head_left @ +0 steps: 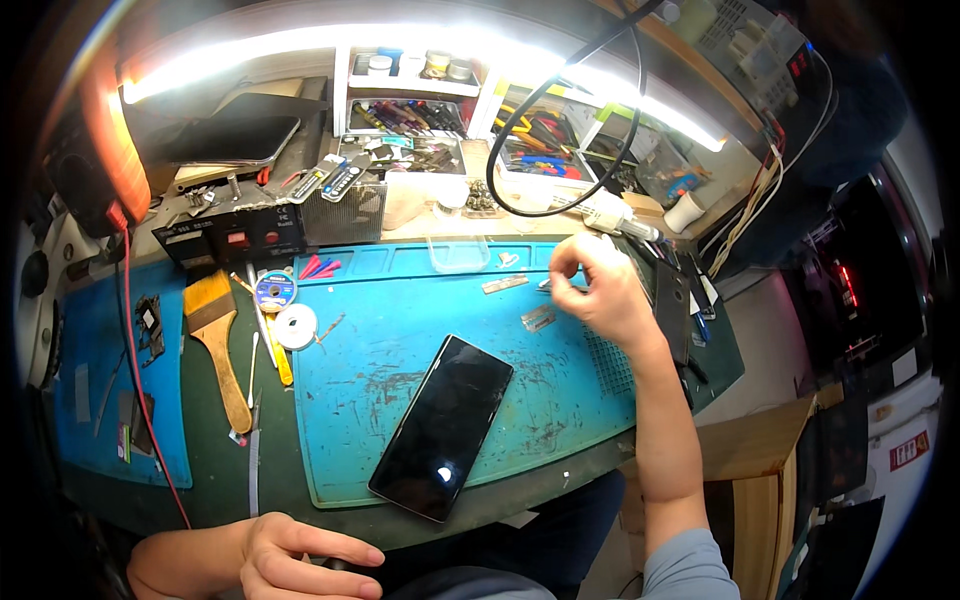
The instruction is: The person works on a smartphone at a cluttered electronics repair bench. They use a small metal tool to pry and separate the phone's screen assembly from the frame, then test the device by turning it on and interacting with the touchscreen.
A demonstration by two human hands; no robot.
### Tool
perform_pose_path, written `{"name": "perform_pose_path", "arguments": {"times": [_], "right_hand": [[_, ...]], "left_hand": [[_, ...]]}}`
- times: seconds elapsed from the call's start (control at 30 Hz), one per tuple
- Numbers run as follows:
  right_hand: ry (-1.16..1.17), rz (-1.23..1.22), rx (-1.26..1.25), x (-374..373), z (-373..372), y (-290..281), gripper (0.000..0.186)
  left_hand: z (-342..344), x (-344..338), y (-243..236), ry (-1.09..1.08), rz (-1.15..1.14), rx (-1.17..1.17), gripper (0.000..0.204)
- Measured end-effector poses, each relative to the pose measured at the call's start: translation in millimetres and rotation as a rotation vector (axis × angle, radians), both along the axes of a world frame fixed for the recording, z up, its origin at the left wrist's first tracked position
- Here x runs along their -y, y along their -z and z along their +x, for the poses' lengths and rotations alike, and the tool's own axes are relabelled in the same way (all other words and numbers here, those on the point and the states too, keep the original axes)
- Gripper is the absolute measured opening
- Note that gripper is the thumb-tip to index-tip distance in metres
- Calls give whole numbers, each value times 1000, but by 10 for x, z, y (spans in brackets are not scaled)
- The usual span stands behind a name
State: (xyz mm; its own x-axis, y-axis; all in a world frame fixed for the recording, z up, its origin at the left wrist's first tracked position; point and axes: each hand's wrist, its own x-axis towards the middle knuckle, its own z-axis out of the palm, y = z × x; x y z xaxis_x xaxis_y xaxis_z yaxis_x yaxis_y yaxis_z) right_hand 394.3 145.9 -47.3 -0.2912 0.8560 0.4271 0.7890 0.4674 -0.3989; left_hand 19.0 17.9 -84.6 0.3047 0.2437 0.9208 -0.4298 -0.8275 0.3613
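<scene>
A phone [443, 428] with a dark, glossy screen lies at a slant on the blue work mat [350, 300], untouched by either hand. Over the mat's far right part, my right hand [600, 295] is closed in a pinch. A small greyish thing shows by its fingertips, too small to name. Small metal pieces [538, 318] lie just left of it on the mat. Below the bench's front edge, at the lower left, my left hand [305, 560] has its fingers curled. Something small and dark shows between them, mostly hidden.
A wide brush [215, 345], a blue-labelled spool [275, 290] and a white spool [296, 326] lie left of the phone. A clear plastic box [458, 253] sits at the mat's far edge. A black cable loop [490, 180] hangs before the shelves. A red cable [143, 380] crosses the left mat.
</scene>
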Motion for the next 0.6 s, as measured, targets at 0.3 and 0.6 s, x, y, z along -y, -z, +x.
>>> {"name": "perform_pose_path", "arguments": {"times": [0.3,0.6], "right_hand": [[310,3,-416,-161,394,150,8],[429,123,-480,-190,493,123,21]], "left_hand": [[41,-13,-59,94,17,22,46],[25,-16,-78,117,28,19,46]]}}
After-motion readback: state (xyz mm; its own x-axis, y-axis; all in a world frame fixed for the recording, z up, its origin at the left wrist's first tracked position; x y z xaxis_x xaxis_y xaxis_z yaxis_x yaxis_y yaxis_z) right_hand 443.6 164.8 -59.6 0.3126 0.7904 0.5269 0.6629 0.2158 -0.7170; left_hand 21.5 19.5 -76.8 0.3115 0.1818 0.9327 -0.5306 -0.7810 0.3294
